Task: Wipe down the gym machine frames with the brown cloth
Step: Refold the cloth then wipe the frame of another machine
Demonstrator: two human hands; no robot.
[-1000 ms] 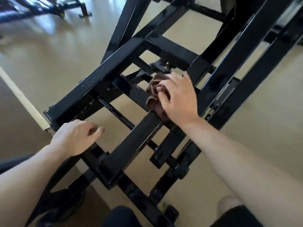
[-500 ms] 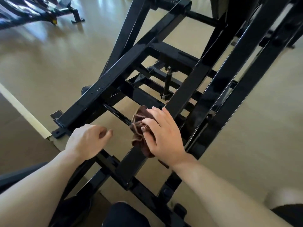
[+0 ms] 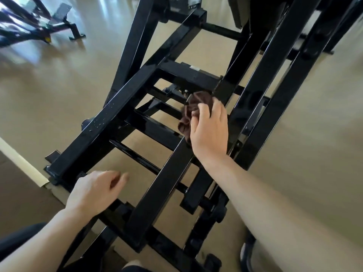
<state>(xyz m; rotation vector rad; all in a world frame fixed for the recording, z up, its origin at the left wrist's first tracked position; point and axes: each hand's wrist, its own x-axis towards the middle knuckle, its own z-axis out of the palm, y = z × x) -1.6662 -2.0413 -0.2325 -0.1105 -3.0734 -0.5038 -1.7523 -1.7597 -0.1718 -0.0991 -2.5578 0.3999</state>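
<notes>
A glossy black gym machine frame point(image 3: 110, 126) of square steel beams fills the middle of the view. My right hand point(image 3: 211, 132) grips a bunched brown cloth point(image 3: 193, 108) and presses it against the slanted centre beam point(image 3: 163, 185), just below a cross member. The cloth shows above and left of my fingers; the rest is under my palm. My left hand point(image 3: 96, 191) rests on the frame's lower left bar with its fingers loosely curled and nothing in them.
Shiny beige floor point(image 3: 59, 81) surrounds the machine, with a darker mat point(image 3: 17, 197) and a pale strip at the lower left. Another black machine base point(image 3: 49, 26) stands at the far upper left. My knee and a shoe point(image 3: 247, 254) show at the bottom edge.
My right hand slid the cloth down the centre beam toward me, then back up it to just under the cross member. My left hand stayed on the lower bar.
</notes>
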